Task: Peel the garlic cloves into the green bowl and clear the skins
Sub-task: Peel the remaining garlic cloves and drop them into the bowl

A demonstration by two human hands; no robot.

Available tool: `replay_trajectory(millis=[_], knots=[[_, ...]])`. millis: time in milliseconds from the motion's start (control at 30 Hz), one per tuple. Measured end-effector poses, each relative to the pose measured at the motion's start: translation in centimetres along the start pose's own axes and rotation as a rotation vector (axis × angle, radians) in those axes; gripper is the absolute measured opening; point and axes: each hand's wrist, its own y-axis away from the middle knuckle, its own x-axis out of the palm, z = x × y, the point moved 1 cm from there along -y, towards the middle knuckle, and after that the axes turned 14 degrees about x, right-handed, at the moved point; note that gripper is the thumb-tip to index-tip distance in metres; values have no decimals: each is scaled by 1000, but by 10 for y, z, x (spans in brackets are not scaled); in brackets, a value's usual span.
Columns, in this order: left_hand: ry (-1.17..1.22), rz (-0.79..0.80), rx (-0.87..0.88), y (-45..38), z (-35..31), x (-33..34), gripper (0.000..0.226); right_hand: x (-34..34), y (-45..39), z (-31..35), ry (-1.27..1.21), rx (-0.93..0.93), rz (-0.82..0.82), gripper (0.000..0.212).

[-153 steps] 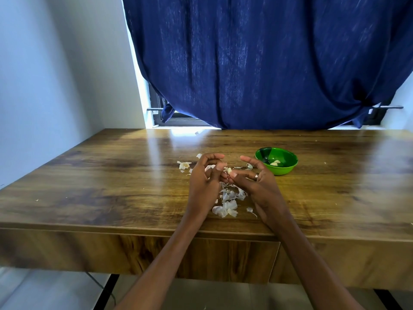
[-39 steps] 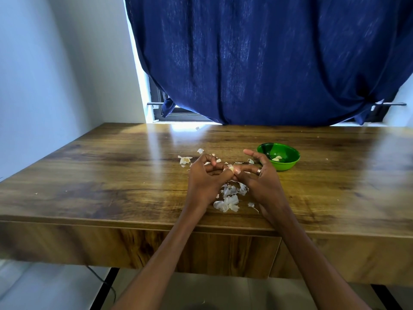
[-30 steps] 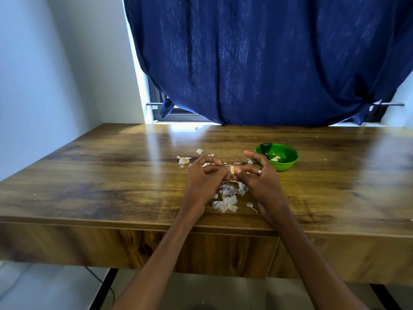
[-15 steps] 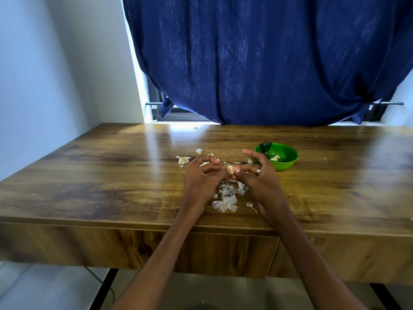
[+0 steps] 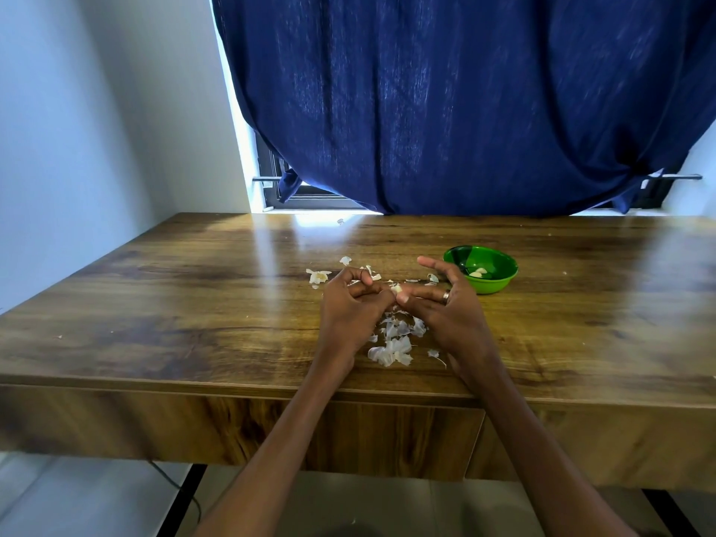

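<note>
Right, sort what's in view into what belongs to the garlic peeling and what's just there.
Belongs to the job:
- garlic clove, pinched between left hand and right hand
- green bowl holding peeled cloves
- loose skins on the table

Just there:
- blue curtain
- window frame

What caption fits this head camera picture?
Both hands pinch a garlic clove over skins, beside the green bowl.

A glossy wooden table [image 5: 193, 304] stands against a pale wall [image 5: 77, 129]. Behind it a dark blue curtain [image 5: 445, 102] covers the window [image 5: 279, 184], with daylight reflecting off the tabletop.
</note>
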Motion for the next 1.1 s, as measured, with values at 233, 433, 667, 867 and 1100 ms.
replay_trajectory(millis=[233,433,667,867,1100], knots=[[-1,-5,-2,0,3,1,30,1,-1,-3,39,-30,-29,62],[37,19,40,1,2,1,31,1,-2,-5,108,-70,-60,63],[-8,68,109,0,7,3,30,0,-2,-4,9,-21,-66,62],[19,69,100,1,6,2,30,2,0,-1,24,-38,-70,56],[-14,17,61,-1,10,1,23,3,1,0,-51,-7,-32,52]])
